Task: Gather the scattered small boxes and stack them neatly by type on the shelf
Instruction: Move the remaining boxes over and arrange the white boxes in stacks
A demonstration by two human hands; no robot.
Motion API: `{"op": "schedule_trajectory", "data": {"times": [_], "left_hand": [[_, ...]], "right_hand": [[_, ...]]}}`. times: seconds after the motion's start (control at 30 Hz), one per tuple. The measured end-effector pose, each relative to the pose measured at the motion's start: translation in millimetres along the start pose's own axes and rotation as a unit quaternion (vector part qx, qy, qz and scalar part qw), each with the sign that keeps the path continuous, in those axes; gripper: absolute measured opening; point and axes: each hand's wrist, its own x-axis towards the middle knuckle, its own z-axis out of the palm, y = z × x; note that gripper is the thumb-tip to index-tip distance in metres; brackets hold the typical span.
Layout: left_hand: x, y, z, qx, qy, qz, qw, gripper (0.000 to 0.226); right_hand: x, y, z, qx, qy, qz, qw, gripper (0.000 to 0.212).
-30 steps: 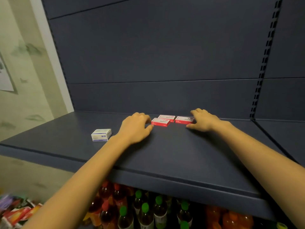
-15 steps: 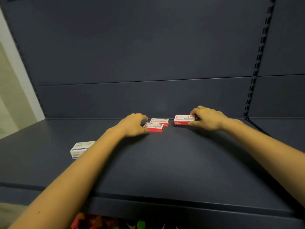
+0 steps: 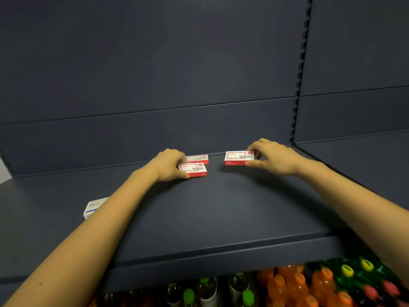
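Right hand (image 3: 274, 159): had pulled its pinched red box (image 3: 238, 157) rightward from the rear box (image 3: 197, 159).
Left hand (image 3: 169, 166): gripped front box (image 3: 194, 169), just before rear box.
Shelf (image 3: 221, 207): dark blue; white box (image 3: 94, 207) well left of rear box.
Print: unreadable.

Shop: slotted shelving (image 3: 199, 218), bottled drinks (image 3: 298, 284)

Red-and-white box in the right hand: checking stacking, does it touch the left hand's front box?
Apart. Head view shows dark shelf between the red-and-white cardboard box in the right hand and the front box at the left hand.
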Motion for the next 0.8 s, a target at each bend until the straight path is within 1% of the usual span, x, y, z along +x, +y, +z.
{"op": "schedule_trajectory", "data": {"times": [0.1, 0.17, 0.23, 0.33, 0.57, 0.8], "left_hand": [[-10.2, 7.6, -6.0, 0.006, 0.056, 0.044, 0.997, 0.042], [-16.2, 18.8, -8.2, -0.025, 0.087, 0.073, 0.993, 0.039], [-20.4, 36.5, -10.6, -0.06, 0.098, 0.102, 0.988, 0.038], [-23.5, 70.7, -11.6, -0.111, 0.103, 0.146, 0.978, 0.037], [-24.0, 175.1, -3.9, -0.143, 0.087, 0.23, 0.959, 0.041], [-24.4, 299.8, 12.2, -0.173, 0.09, 0.286, 0.938, 0.038]], "right_hand": [[-22.8, 0.4, -0.6, 0.014, 0.02, 0.013, 1.0, 0.044], [-41.6, 5.1, -3.9, 0.024, 0.04, 0.024, 0.999, 0.043], [-62.0, 13.5, -11.9, 0.029, 0.056, 0.041, 0.997, 0.042], [-93.3, 31.6, -29.1, 0.022, 0.075, 0.066, 0.995, 0.04], [-174.1, 88.9, -70.0, 0.009, 0.12, 0.121, 0.985, 0.037], [-262.4, 175.0, -111.6, -0.003, 0.113, 0.159, 0.981, 0.037]]}}
